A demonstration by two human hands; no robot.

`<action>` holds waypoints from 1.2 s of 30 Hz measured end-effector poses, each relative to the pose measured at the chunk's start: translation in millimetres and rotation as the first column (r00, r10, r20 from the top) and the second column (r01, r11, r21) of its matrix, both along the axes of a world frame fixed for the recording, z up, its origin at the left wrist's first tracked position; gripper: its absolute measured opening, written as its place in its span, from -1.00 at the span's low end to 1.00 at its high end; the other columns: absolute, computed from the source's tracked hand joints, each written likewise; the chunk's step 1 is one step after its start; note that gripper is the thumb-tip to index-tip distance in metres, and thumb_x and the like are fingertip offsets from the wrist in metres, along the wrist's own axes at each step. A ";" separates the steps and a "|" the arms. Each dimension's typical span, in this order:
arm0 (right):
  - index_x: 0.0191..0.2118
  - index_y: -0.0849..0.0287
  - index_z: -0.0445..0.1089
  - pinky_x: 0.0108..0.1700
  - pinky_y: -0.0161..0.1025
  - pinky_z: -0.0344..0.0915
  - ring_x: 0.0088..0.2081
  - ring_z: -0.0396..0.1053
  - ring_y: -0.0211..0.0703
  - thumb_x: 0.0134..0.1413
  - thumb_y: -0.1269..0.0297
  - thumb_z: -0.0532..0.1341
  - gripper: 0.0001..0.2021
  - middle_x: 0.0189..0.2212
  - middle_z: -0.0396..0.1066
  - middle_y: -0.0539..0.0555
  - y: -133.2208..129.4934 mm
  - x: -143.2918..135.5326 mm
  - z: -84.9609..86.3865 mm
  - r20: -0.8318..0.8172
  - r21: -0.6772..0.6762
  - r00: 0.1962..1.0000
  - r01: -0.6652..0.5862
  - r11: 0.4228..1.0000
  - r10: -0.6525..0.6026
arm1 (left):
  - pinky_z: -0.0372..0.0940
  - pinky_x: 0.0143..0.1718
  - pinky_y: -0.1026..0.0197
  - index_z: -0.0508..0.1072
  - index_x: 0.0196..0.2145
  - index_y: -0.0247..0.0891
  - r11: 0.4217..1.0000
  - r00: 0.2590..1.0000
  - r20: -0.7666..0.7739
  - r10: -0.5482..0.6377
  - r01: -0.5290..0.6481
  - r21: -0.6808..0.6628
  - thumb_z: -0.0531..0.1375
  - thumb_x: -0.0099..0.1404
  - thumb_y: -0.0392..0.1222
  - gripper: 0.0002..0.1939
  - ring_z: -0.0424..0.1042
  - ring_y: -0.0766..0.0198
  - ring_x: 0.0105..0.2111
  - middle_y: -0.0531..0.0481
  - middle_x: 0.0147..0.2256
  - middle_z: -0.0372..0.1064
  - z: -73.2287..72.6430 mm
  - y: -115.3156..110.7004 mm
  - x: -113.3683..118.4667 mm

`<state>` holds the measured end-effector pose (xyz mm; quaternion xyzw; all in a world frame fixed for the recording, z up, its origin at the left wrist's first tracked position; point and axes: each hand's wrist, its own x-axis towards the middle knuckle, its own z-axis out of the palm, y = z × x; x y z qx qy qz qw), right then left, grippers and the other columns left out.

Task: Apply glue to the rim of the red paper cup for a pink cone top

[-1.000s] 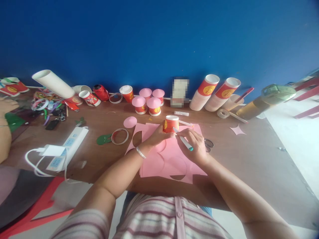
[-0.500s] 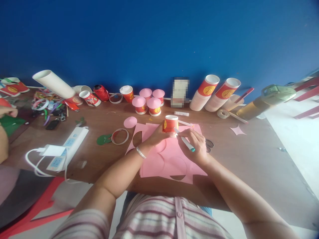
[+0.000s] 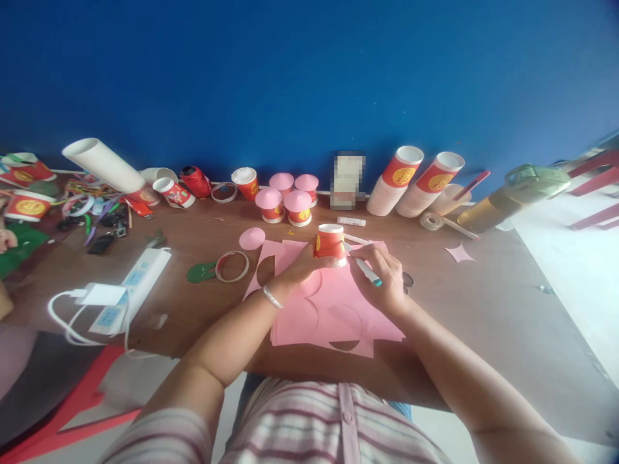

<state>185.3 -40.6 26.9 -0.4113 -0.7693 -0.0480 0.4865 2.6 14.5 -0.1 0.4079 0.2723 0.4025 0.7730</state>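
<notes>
My left hand [image 3: 313, 260] is closed round a red paper cup [image 3: 329, 243] with yellow print, above the pink paper sheets [image 3: 294, 319]. The cup looks upside down, its narrower white end uppermost, and a thin dark line shows on its red side. In my right hand [image 3: 384, 274] is a white marker [image 3: 363, 267] with a teal end, gripped between thumb and fingers. Its tip points at the cup's right side, with a small gap that is hard to judge. Circles are marked or cut in the pink sheets. Behind the right hand, scissor handles [image 3: 409, 280] partly show.
Several cups with pink cone tops [image 3: 298, 201] stand behind. At the back right are stacked cups [image 3: 395, 180], a tape roll [image 3: 432, 221] and a bottle [image 3: 498, 200]. A power strip [image 3: 145, 274] lies left. A co-worker's hand [image 3: 6, 240] is at the far left.
My right hand has drawn the marker slightly right, away from the cup. The cup has barely moved. At the far left the co-worker's hand has lowered, and a red cup shows there.
</notes>
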 end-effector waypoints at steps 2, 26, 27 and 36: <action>-0.16 0.09 0.38 -0.34 -0.26 0.33 -0.40 0.43 -0.20 0.22 0.50 0.23 -0.84 -0.41 0.46 -0.01 -0.1 -0.7 -0.4 0.001 0.000 1.000 -0.002 1.000 0.002 | 0.33 -0.14 0.16 0.51 -0.18 -0.26 0.998 1.000 -0.026 -0.012 0.014 0.068 0.46 0.08 -0.32 -0.66 0.41 0.25 -0.24 0.00 -0.27 0.46 1.6 -0.3 -0.1; -0.18 0.10 0.36 -0.36 -0.26 0.31 -0.42 0.40 -0.21 0.21 0.51 0.19 -0.84 -0.44 0.44 -0.01 -7.4 -4.1 2.1 0.012 -0.022 0.998 -0.064 0.998 0.065 | 0.28 -0.19 0.19 0.47 -0.22 -0.26 0.979 0.995 -0.104 0.013 0.009 0.205 0.42 0.14 -0.16 -0.71 0.38 0.27 -0.27 0.00 -0.29 0.42 -0.3 0.2 -1.0; -0.18 0.10 0.36 -0.37 -0.26 0.31 -0.43 0.39 -0.22 0.21 0.51 0.19 -0.85 -0.44 0.44 -0.01 -6.7 -3.3 2.0 0.013 -0.019 0.998 -0.055 0.998 0.055 | 0.28 -0.19 0.19 0.48 -0.24 -0.28 0.978 0.995 -0.098 0.004 0.017 0.210 0.42 0.14 -0.15 -0.72 0.38 0.26 -0.27 -0.01 -0.29 0.43 0.1 0.3 -0.6; -0.18 0.09 0.37 -0.35 -0.26 0.30 -0.42 0.40 -0.20 0.19 0.51 0.20 -0.83 -0.43 0.43 -0.02 -1.5 -0.1 -3.8 0.018 0.000 1.000 -0.006 1.000 0.006 | 0.27 -0.16 0.17 0.48 -0.23 -0.28 0.982 0.997 -0.079 -0.001 0.016 0.188 0.42 0.13 -0.20 -0.73 0.38 0.28 -0.29 0.00 -0.30 0.44 -3.8 1.4 -1.0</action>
